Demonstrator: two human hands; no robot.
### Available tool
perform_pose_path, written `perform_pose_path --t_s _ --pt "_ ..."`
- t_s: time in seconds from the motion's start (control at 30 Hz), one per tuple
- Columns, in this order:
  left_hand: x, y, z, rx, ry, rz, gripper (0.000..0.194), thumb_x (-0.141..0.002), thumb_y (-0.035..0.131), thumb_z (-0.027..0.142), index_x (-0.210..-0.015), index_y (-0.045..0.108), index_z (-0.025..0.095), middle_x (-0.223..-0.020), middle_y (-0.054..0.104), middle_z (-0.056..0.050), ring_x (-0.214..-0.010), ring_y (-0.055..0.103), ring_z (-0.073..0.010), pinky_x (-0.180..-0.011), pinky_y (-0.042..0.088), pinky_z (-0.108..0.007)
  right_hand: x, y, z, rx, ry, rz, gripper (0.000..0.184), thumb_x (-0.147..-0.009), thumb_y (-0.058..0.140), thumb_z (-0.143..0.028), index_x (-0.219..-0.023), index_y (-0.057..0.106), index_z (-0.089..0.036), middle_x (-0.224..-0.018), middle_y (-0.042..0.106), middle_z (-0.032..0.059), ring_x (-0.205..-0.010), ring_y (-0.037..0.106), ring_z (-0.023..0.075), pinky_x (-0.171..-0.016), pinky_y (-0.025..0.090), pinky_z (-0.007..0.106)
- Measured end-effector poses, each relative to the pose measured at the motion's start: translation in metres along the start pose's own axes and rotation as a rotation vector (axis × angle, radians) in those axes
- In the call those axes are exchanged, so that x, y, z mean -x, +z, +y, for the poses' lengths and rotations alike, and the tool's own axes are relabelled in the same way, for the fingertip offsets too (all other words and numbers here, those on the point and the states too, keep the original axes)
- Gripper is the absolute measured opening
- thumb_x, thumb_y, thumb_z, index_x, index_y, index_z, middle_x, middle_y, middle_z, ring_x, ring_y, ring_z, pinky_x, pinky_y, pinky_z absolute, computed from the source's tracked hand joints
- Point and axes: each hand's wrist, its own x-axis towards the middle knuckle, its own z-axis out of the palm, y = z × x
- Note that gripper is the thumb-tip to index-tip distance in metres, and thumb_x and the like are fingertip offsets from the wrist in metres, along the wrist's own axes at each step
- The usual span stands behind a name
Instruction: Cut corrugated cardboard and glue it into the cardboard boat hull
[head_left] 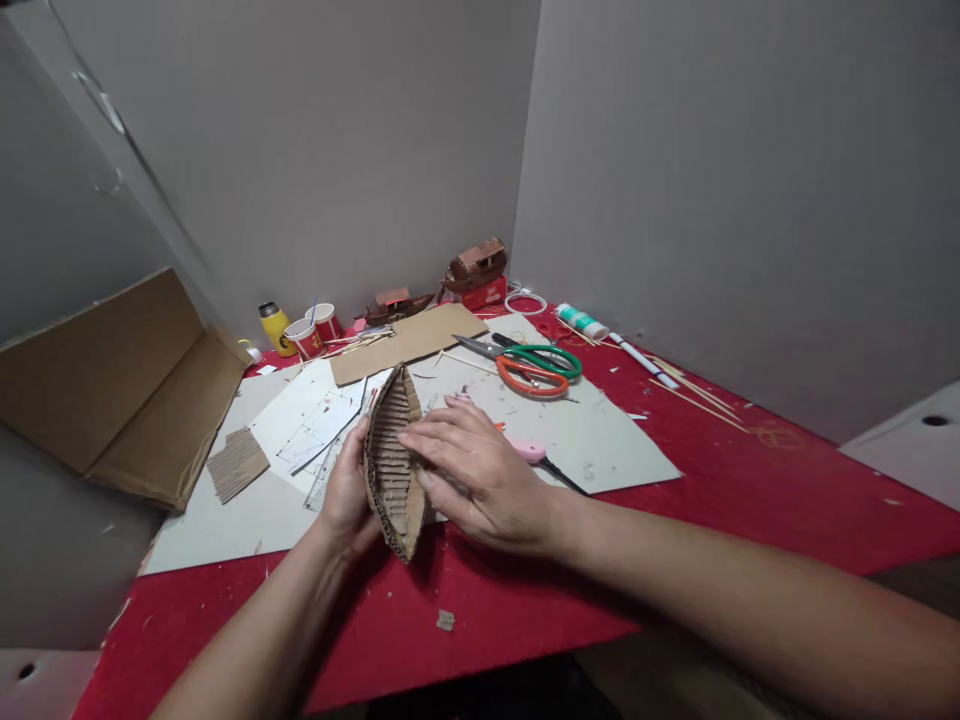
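A boat-shaped hull of corrugated cardboard (391, 450) stands on its side above the red table (675, 480). My left hand (346, 495) grips its left side from behind, fingers curled round the rim. On the hull's right side lies my right hand (480, 470), fingers pressed against the cardboard wall. Under my right hand lies a pink craft knife (534, 453) on the grey cutting sheet (600, 440).
Green and orange scissors (536, 365) lie beyond the hull, next to a flat cardboard sheet (409, 340). Two model boats (474, 265), paper cups (306, 335), a yellow bottle (274, 327) and a glue tube (581, 320) stand near the wall. An open cardboard box (112, 390) is at left; skewers (701, 395) at right.
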Motion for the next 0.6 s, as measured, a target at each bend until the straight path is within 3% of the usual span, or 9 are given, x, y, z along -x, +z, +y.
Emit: perform_pose_path --t_s 0.07,0.13,0.33,0.6 --pt "0.000 -0.002 0.002 0.005 0.007 -0.017 0.028 -0.092 0.048 0.028 -0.100 0.070 0.013 -0.102 0.075 -0.008 -0.104 0.067 -0.0246 -0.098 0.048 -0.038 -0.001 -0.003 0.003 0.045 -0.013 0.092 0.032 -0.091 0.048 -0.023 -0.117 0.062 -0.011 -0.113 0.070 0.0124 -0.107 0.056 0.0271 -0.102 0.037 0.053" --pt "-0.001 -0.006 0.003 0.007 -0.027 -0.033 0.029 -0.093 0.046 0.027 -0.102 0.069 0.013 -0.101 0.075 -0.008 -0.103 0.067 -0.0248 -0.097 0.049 -0.039 -0.001 -0.004 0.006 0.104 0.006 0.096 0.034 -0.091 0.049 -0.025 -0.119 0.062 -0.012 -0.116 0.069 0.0119 -0.108 0.054 0.0282 -0.103 0.035 0.054" --pt "0.000 -0.001 -0.001 0.000 -0.145 -0.024 0.034 -0.094 0.042 0.028 -0.111 0.067 0.012 -0.104 0.075 -0.010 -0.105 0.067 -0.0252 -0.097 0.049 -0.038 0.001 0.000 0.006 0.218 0.086 -0.055 0.042 -0.095 0.046 -0.032 -0.127 0.060 -0.009 -0.128 0.063 0.0125 -0.123 0.044 0.0326 -0.111 0.023 0.057" --pt "-0.006 -0.007 -0.008 -0.057 -0.044 -0.030 0.026 -0.088 0.052 0.022 -0.103 0.070 0.012 -0.102 0.075 -0.008 -0.108 0.065 -0.0238 -0.098 0.047 -0.032 0.001 0.002 -0.001 0.144 0.122 -0.180 0.041 -0.097 0.042 -0.035 -0.125 0.062 -0.012 -0.129 0.062 0.0134 -0.125 0.042 0.0342 -0.108 0.023 0.063"
